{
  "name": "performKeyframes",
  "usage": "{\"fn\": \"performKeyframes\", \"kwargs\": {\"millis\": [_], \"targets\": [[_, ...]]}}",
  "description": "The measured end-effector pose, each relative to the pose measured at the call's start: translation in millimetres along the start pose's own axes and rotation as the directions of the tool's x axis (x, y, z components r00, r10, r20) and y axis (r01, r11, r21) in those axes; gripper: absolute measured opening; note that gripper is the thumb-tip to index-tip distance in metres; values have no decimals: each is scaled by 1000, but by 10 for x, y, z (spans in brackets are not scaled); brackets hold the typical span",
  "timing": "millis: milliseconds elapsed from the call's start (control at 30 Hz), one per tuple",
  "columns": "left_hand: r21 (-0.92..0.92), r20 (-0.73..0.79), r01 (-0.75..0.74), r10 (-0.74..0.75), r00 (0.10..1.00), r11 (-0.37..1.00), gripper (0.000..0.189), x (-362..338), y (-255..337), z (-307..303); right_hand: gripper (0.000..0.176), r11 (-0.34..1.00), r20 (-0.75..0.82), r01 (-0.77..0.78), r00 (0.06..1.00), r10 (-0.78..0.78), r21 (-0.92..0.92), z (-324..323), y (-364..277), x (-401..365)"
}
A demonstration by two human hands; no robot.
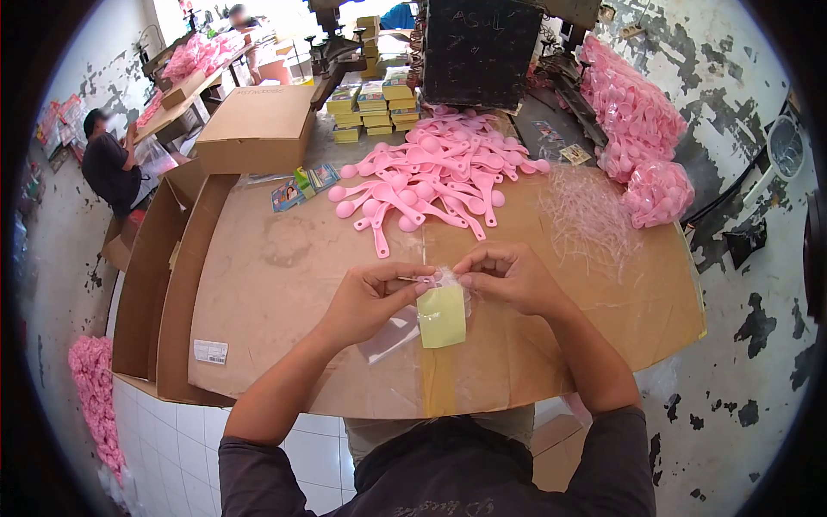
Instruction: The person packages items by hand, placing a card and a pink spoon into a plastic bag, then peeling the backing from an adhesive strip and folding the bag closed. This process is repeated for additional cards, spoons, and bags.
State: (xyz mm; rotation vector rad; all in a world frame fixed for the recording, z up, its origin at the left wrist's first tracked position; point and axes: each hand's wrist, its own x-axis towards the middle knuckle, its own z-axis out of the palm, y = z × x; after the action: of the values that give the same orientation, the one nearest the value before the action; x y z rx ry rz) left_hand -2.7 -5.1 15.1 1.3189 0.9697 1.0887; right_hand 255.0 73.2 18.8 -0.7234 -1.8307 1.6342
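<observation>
My left hand (376, 297) pinches the top left of a clear plastic bag, its thumb and fingers pressed together. The bag's top right corner is between the thumb and finger of my right hand (506, 277). A pale yellow-green card (443, 317) shows in the bag, hanging between both hands. Something small and pinkish at the bag's top is partly hidden by my left fingers. Beneath the hands, a flat clear plastic sleeve (389, 337) lies on the cardboard-covered table (327, 379). Beyond them is a heap of pink plastic spoons (431, 168).
Printed cards (303, 188) lie behind left, near card stacks (372, 108) and a closed carton (258, 121). An open box (146, 293) borders the left edge. Clear strips (594, 220) and bagged pink items (659, 191) are right. A person (112, 168) sits far left.
</observation>
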Motion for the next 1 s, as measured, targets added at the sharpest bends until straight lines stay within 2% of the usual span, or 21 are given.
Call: {"fn": "performKeyframes", "kwargs": {"millis": [167,267,367,467,567,600,700,800,833,867,900,933,967,1000], "targets": [[19,6,21,-21,1000,1000,30,4,-14,-8,17,998,7,52,999,-52,-31,-17,60,2],[29,11,33,-33,999,999,30,8,-15,-15,15,989,2,141,990,-141,-40,-17,149,18],[13,-5,22,-22,1000,1000,30,10,-22,-16,17,897,25,271,959,-281,-349,-2,104,18],[31,-12,11,-11,1000,999,30,12,-15,-47,27,827,80,385,918,-388,-410,18,28,-5],[12,-21,-20,20,1000,1000,33,11,-16,-69,37,932,46,233,972,-229,-276,122,-54,-49],[-5,-25,-34,34,999,999,34,8,-17,-64,38,931,44,240,970,-238,-273,122,-34,-39],[-42,-194,-192,181,964,981,35,3,40,119,40,941,35,259,966,-258,-216,122,-4,-9],[98,5,-29,28,1000,995,32,9,-71,-95,36,965,-9,235,971,-238,-118,153,-122,-41],[118,-8,-18,19,1000,993,31,12,-44,-149,33,971,-42,210,975,-216,-115,135,-140,-52],[142,-30,-1,5,1000,990,29,12,21,-238,30,977,-68,187,978,-195,-104,122,-139,-37],[167,-53,19,-10,999,986,27,8,110,-335,26,954,-59,216,971,-233,-206,65,-119,-23],[210,-148,23,9,989,977,25,-3,209,-474,21,920,-50,242,962,-270,-307,-44,-87,-26],[131,-284,-72,107,953,989,25,-11,251,-661,17,874,-41,263,951,-306,-408,-136,-60,-26],[64,-414,-182,192,890,981,26,-19,273,-871,17,865,-15,285,948,-319,-412,-202,-34,-21]]}}
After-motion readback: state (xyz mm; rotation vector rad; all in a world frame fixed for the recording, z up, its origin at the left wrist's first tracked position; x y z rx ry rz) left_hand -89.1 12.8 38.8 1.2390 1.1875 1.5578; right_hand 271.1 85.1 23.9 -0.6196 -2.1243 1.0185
